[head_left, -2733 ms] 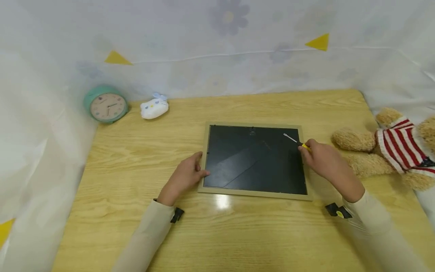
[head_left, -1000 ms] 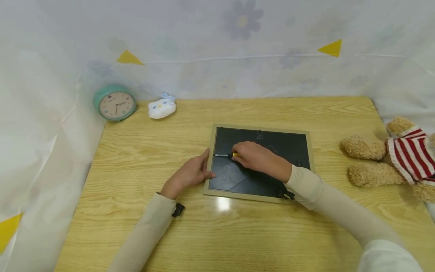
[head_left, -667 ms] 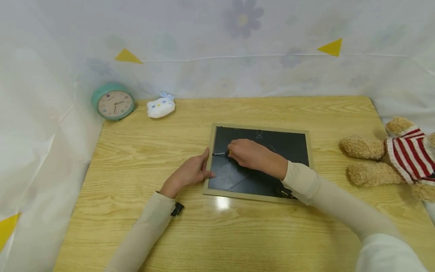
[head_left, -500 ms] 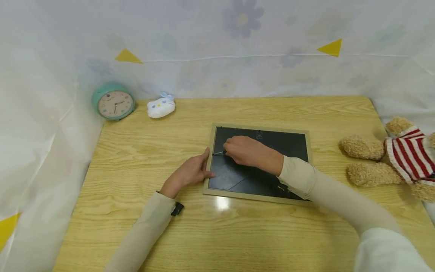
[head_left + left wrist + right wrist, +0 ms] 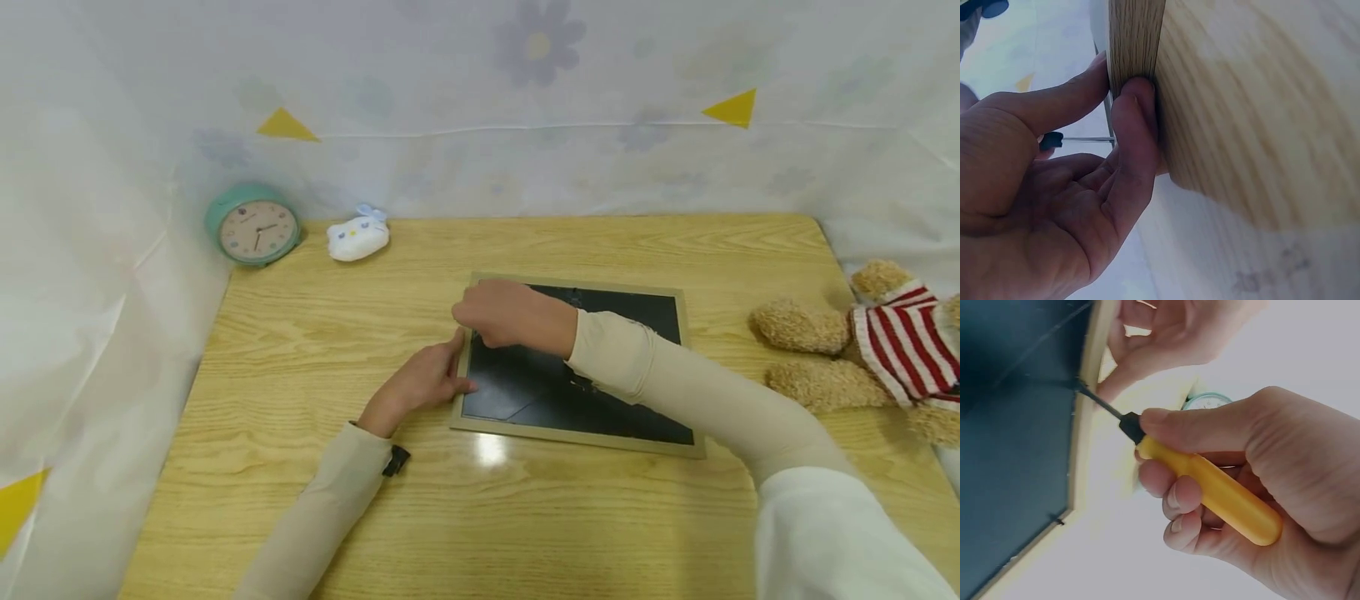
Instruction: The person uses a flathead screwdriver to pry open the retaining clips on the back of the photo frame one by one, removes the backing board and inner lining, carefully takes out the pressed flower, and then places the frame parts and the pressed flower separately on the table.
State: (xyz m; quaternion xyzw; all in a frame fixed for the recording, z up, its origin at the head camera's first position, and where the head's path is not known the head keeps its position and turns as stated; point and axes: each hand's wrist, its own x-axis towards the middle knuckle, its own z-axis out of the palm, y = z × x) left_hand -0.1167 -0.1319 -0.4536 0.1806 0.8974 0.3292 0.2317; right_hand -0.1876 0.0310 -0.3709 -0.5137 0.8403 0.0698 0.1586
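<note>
A picture frame [image 5: 577,441] lies face down on the table, its black backing board [image 5: 570,400] showing. My left hand [image 5: 420,383] holds the frame's left side; in the left wrist view, the thumb is on one face and the fingers curl against the outer edge. My right hand [image 5: 513,313] reaches across and grips a flathead-looking screwdriver [image 5: 1229,500] by its yellow handle. In the right wrist view, its tip is right at a small dark metal tab [image 5: 1080,384] on the frame's inner edge. From the head view the hand hides the screwdriver. Another tab [image 5: 1057,520] sits farther along the edge.
A green alarm clock [image 5: 258,232] and a small white plush head [image 5: 358,240] stand at the table's back left. At the right lies a teddy bear [image 5: 900,342] in a striped shirt. A white curtain [image 5: 480,100] closes off the back of the wooden table [image 5: 525,533].
My right hand has come from the frame's right side to its left edge with the screwdriver, then risen and tilted the handle up over the tab. The left hand stays at the edge.
</note>
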